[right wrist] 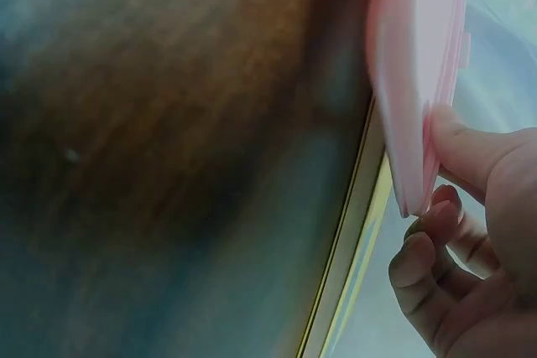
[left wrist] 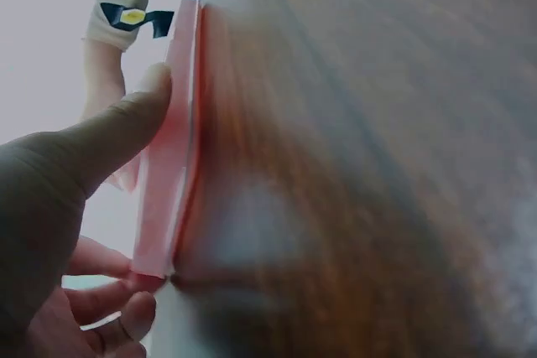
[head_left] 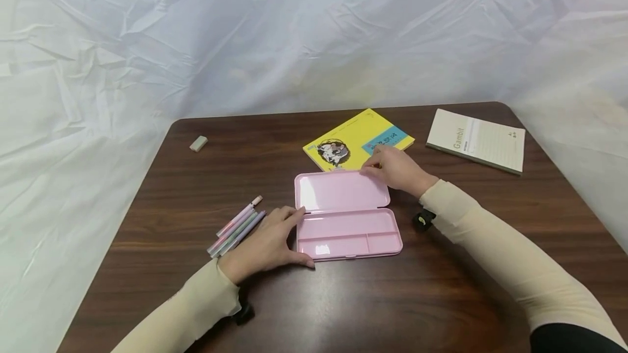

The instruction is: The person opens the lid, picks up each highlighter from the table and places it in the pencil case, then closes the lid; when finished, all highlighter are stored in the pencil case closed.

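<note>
A pink pencil case (head_left: 338,222) lies unfolded on the table, its lid (head_left: 333,192) laid back on the far side. Long and short compartments divide its base. My left hand (head_left: 270,244) holds the left end of the base, thumb at the front edge and fingers toward the hinge. In the left wrist view the thumb rests along the pink side of the case (left wrist: 172,148). At the lid's far right corner, my right hand (head_left: 399,170) pinches the edge between thumb and fingers. The right wrist view shows that lid edge (right wrist: 411,90) at the thumb.
Several capped pens (head_left: 237,227) lie bunched beside the left hand. A yellow booklet (head_left: 355,138) sits just behind the lid, partly covered by the right hand. Farther right is a cream notebook (head_left: 490,138). A small eraser (head_left: 198,143) lies at the far left.
</note>
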A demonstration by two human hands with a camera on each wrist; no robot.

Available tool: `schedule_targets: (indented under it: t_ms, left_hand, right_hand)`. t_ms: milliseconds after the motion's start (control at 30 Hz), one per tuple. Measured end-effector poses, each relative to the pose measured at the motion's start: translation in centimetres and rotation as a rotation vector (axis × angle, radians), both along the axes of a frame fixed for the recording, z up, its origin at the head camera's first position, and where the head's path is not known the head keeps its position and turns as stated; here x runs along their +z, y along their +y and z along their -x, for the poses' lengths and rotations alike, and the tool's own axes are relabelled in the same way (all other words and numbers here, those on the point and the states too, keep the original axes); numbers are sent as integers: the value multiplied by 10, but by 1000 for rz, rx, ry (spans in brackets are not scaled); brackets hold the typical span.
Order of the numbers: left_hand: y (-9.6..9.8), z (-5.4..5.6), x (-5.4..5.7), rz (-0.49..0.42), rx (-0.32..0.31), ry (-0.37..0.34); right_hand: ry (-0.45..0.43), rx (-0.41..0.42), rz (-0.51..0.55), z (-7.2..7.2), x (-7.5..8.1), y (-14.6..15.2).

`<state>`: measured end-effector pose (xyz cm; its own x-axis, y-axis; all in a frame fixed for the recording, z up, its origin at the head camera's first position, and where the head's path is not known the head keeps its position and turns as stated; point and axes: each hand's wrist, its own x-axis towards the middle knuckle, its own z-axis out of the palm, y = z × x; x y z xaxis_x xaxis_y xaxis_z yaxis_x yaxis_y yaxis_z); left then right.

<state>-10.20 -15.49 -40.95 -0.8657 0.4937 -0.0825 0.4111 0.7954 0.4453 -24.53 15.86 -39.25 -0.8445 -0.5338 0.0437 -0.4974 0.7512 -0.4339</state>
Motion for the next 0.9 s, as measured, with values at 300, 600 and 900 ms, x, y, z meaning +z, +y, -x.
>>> schedule_targets:
  t_ms: [300,600,900]
  left_hand:
    - [-1,1,4,64,-78,162]
    - [-6,5,0,35,-154,17]
    - [-6,6,-1,21,-148,-11]
  right_hand:
    - [-8,-22,-19,-2,0,1]
    - [-50,-45,-34,-4,-1,2]
    - [-93,-45,-2,-9,-3,11]
